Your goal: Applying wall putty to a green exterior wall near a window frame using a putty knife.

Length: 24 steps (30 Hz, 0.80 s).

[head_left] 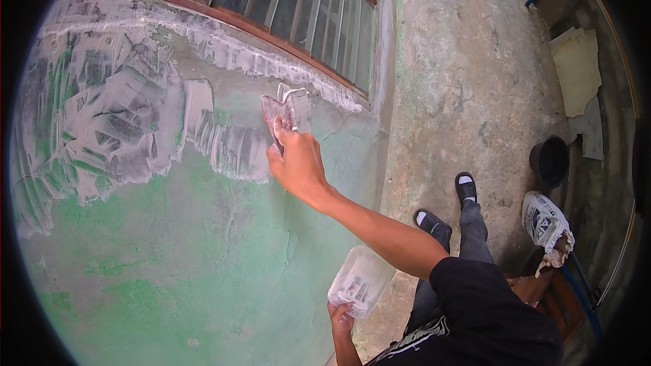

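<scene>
Soft even daylight, sharp centre, fisheye-bent dark edges.

Above and left of the grip, the green wall (pixel 169 230) carries grey-white streaked putty (pixel 115 122). The scraper (pixel 288 111) is smeared whitish. Below it, the tub (pixel 359 281) is translucent white.

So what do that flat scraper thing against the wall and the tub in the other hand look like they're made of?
The scraper looks like thin clear plastic: the wall shows through it, under whitish smears. It could be something else beneath the paste. The tub seems translucent plastic, cloudy, with white paste streaked inside. The wall looks like green-painted plaster, matte, with hairline cracks and grey-white filler spread on top.
</scene>
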Tool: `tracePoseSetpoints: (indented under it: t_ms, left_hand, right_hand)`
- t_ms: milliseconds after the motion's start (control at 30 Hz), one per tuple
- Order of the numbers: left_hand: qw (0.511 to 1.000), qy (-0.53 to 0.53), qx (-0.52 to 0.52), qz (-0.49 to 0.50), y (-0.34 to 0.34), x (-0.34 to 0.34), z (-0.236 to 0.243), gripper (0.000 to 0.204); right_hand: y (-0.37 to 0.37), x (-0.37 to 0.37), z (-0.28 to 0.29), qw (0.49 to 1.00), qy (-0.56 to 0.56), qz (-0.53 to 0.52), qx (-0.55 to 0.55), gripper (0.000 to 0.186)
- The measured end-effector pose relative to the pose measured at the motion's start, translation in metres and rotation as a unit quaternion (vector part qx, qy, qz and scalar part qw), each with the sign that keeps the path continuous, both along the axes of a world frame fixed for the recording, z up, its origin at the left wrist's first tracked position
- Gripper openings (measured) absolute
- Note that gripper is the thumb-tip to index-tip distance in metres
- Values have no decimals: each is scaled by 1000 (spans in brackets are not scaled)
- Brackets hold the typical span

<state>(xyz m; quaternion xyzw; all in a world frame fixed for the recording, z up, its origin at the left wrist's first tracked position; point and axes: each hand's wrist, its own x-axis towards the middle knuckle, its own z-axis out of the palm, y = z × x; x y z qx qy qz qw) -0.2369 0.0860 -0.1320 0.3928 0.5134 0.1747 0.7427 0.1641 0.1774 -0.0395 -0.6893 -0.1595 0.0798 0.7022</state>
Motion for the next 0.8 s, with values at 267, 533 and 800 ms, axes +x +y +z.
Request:
tracePoseSetpoints:
  t_ms: [267, 533, 800]
  left_hand:
    - [1000, 7, 11, -3, 4, 7, 3, 62]
    - [1000, 12, -1, 2, 3, 0, -2, 61]
    - [1000, -5, -5, 9, 4, -15, -10, 60]
  right_hand:
    - [-60, 12, -26, 988, 86, 35, 122, 35]
    - [-40, 54, -64, 999, 49, -18, -10, 35]
    - [-3, 40, -47, 1000, 3, -17, -17, 39]
